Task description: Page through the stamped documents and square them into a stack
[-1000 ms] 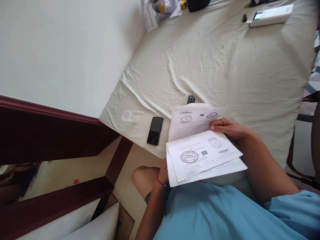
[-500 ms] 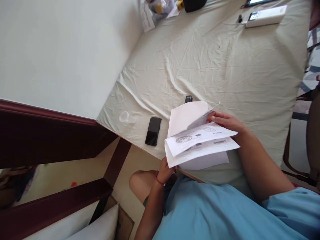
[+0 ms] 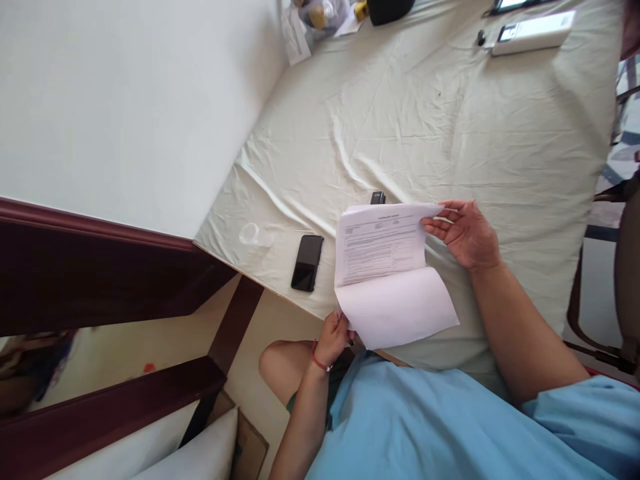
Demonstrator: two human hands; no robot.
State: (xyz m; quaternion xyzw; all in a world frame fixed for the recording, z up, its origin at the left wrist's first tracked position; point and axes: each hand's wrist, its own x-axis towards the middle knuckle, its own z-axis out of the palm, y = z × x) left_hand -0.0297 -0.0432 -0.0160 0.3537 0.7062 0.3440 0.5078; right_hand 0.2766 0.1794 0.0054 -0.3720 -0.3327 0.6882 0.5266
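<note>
Several printed papers (image 3: 383,248) lie open like a booklet at the table's near edge, lines of small text on the upper page. Below the fold, a blank page (image 3: 400,308) hangs toward my body. My left hand (image 3: 335,339), a red band at its wrist, is closed on the papers' lower left corner. My right hand (image 3: 463,232) is at the upper right, palm turned up, with its fingers at the raised corner of the top sheet. A black phone (image 3: 307,263) lies left of the papers. Behind their top edge, a small black object (image 3: 378,198) is partly covered.
A clear plastic cup or lid (image 3: 249,233) sits near the left table edge. On the far right are a white device (image 3: 534,33) and a dark-framed screen. A bag of items (image 3: 323,15) rests by the wall. A wrinkled cloth (image 3: 400,113) covers the table.
The stamped pages, fanned out before, have been turned up and over, so a text page now shows above a blank one. My right hand moved slightly up and rolled palm up; my left stayed.
</note>
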